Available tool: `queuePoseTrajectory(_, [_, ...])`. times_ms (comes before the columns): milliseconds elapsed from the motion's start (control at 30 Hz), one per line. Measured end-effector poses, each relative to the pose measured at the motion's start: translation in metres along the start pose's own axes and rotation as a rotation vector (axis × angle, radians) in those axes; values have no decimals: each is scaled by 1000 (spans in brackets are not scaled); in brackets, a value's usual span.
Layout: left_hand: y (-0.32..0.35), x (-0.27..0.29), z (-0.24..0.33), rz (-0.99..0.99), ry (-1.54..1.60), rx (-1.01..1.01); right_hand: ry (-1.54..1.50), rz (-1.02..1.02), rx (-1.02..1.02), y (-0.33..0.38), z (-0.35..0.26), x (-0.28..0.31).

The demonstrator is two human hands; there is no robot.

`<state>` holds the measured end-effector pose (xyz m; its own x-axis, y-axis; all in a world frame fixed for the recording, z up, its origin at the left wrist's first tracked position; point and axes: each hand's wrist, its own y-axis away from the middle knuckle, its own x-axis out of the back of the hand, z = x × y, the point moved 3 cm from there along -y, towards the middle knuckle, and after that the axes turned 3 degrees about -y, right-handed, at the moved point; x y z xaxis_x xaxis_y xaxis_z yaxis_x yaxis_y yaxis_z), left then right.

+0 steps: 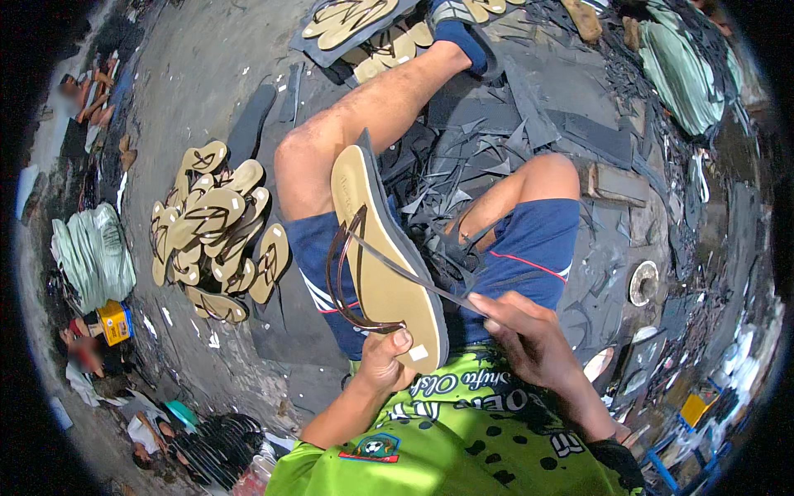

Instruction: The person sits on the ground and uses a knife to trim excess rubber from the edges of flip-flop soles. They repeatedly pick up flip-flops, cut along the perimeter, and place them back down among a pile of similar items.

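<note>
Sandal [393, 289] gripped at the heel, thin dark strip [418, 279] pulled taut across it

Position: sandal at the centre of the frame, toe toward the top, slightly tilted, above the person's lap. Tan upper face, dark grey edge, brown straps [372, 325] bowed out along its left side; white sticker [418, 353] near the heel.

Left hand [385, 361]: below centre, clamped on the heel end, thumb pressed on the tan face beside the sticker. Right hand [529, 341]: right of the sandal, thumb and fingers pinched on the far end of the strip, which runs from near the toe post. Whether the strip is joined to the straps cannot be told. Hands apart, on either side of the heel.

Surroundings: heap of similar sandals [215, 219] at left of frame, with a dark sole-shaped piece [251, 120] just above it. More sandals stacked at top centre, near the person's foot. Dark sheet scraps [447, 174] between the legs. Wooden block [616, 183] right of the bent knee; pale ring [643, 283] below it. Pale green sack [680, 74] at upper right; yellow box [116, 322] at lower left.
</note>
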<state>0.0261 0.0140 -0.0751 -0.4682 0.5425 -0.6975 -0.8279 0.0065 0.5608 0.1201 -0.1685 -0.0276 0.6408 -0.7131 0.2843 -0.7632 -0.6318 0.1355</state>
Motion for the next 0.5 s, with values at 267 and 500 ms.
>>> queuePoseTrajectory(267, [-5,15,0,-179,99,122,103,21,-37,-36,4,-12])
queuePoseTrajectory(500, [-7,14,-4,-130,32,134,309,173,35,-89,20,-37])
